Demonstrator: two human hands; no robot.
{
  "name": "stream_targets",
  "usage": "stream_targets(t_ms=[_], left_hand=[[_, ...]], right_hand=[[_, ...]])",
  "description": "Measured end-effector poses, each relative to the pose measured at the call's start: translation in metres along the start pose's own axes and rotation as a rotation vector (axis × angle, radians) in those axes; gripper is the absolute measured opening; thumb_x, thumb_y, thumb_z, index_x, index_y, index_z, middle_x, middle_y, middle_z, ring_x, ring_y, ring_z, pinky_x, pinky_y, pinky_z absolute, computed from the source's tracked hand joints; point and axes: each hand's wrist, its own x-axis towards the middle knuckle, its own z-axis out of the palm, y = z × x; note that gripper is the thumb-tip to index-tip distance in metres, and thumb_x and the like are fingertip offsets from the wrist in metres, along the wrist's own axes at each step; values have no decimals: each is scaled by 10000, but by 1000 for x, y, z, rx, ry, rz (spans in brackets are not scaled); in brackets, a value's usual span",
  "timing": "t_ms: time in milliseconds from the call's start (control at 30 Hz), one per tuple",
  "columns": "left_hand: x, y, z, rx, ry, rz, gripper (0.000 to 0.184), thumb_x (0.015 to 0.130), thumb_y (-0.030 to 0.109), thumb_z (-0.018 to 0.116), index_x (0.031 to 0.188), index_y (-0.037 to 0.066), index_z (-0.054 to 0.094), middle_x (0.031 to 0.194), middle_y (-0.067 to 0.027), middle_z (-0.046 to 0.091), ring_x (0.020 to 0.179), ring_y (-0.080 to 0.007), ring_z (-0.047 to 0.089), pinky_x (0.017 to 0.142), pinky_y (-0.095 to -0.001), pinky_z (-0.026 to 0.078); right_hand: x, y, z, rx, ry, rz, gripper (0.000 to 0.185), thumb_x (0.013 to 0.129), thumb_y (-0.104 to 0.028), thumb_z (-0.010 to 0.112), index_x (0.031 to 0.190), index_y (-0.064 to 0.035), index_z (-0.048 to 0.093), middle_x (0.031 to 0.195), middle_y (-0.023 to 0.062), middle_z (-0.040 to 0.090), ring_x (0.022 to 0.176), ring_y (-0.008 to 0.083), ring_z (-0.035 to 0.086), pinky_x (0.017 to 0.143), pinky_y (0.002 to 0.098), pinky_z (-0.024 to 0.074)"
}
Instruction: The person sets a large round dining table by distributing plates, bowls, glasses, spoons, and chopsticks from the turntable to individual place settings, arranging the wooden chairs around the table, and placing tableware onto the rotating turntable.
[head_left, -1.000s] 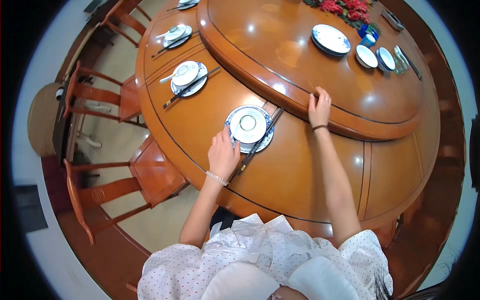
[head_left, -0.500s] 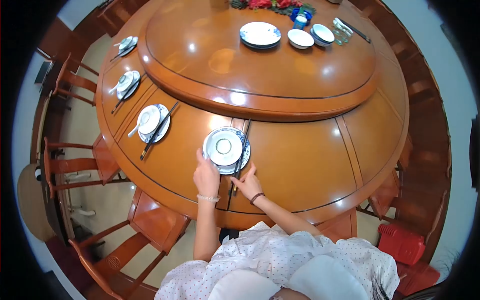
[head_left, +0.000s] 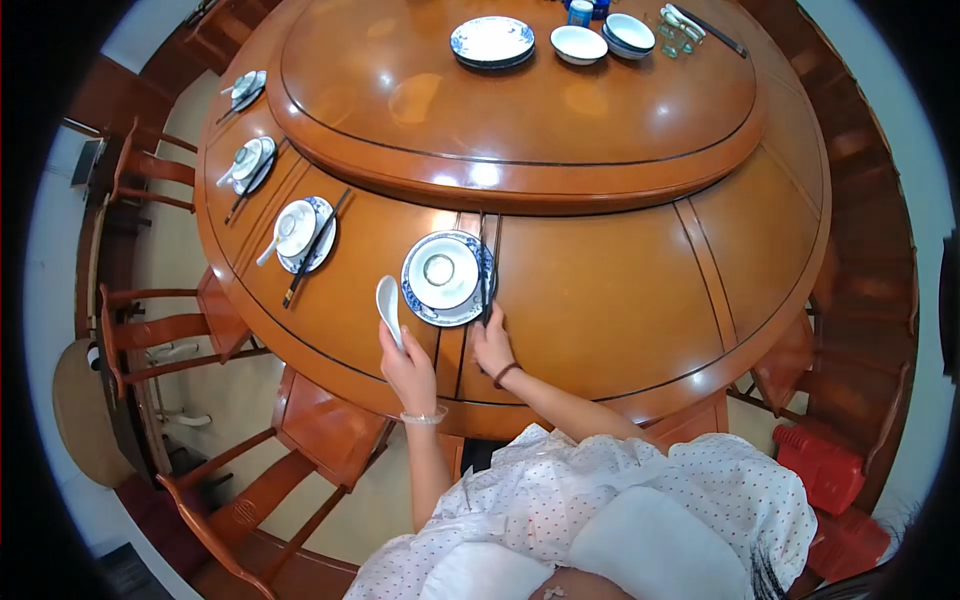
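Note:
A white spoon (head_left: 388, 302) is pinched by its handle in my left hand (head_left: 407, 372), bowl end up, just left of the nearest place setting. That setting has a blue-rimmed plate (head_left: 449, 315) with a white bowl (head_left: 458, 291) on it and a small clear glass (head_left: 438, 270) inside the bowl. Black chopsticks (head_left: 489, 262) lie along the plate's right side. My right hand (head_left: 492, 342) is at their lower end, its fingers closed round them and partly hidden.
Three more settings, the closest with a bowl (head_left: 295, 229), line the table's left edge. On the raised turntable (head_left: 560, 130) are stacked plates (head_left: 492, 40), bowls (head_left: 579, 44) and glasses (head_left: 680, 38). Wooden chairs (head_left: 325, 425) surround the table; a red object (head_left: 820, 468) is at right.
My right hand has come from the turntable edge to the chopsticks. My left hand has moved off the bowl's side and now holds the spoon up. The view has shifted over the table.

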Motion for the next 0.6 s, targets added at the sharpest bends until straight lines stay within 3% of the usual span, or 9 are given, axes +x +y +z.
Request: stream_targets(t_ms=[33,67,100,200,267,300,400,467,600], left_hand=[[-1,-2,-2,-32,10,49,322,866,135,452,1115,-70,445,724,-220,562,590,-322,538,537,-378,403],[-4,-17,4,-90,51,122,310,872,130,447,1105,-73,452,699,-184,560,548,-263,515,510,-348,392],[-5,-15,2,-102,38,145,310,872,130,447,1105,-73,452,699,-184,560,548,-263,515,510,-348,392],[-14,11,16,-227,-79,69,284,880,107,439,1089,-84,464,642,-103,509,532,-116,421,473,-270,354],[-17,29,46,-276,-160,118,283,879,102,440,1087,-87,464,633,-98,498,528,-113,414,470,-269,352],[-20,40,62,-303,-225,152,282,877,97,441,1085,-91,463,624,-93,487,525,-110,407,468,-267,350],[-25,89,122,-475,-432,202,286,886,110,421,1101,-75,460,592,-53,434,502,-92,378,449,-254,325],[-35,134,160,-523,-509,163,288,895,120,408,1114,-59,459,586,-37,417,495,-80,365,442,-244,316],[-60,220,250,-836,-769,-12,257,924,192,359,1080,13,455,583,7,414,466,-45,378,403,-187,309]], right_hand=[[7,28,4,-99,110,-218,426,872,-97,381,1263,-28,224,746,81,529,590,161,525,545,292,442],[2,21,-9,-79,130,-215,384,873,-112,396,1233,-28,293,768,69,496,664,151,493,612,302,421],[-6,9,-26,0,82,-162,370,884,-115,393,1229,-23,295,750,43,467,646,120,466,593,266,412],[-14,1,-83,86,60,-172,376,893,-120,405,1246,-25,315,713,34,471,615,103,453,562,247,405],[-14,-11,-130,87,121,-242,407,885,-107,430,1276,-40,340,714,31,500,582,98,449,529,249,400],[-16,-30,-159,69,106,-193,422,883,-85,426,1293,-45,334,795,42,503,653,93,453,583,237,403],[11,-26,-242,-119,269,-478,448,882,-68,416,1315,-42,302,885,52,480,724,93,431,652,217,387],[19,-55,-302,-61,258,-310,464,881,-60,407,1325,-31,275,915,53,455,772,106,421,721,208,370],[75,-59,-423,-105,204,-353,470,884,-66,388,1332,-27,254,869,50,441,774,119,433,742,215,372]])
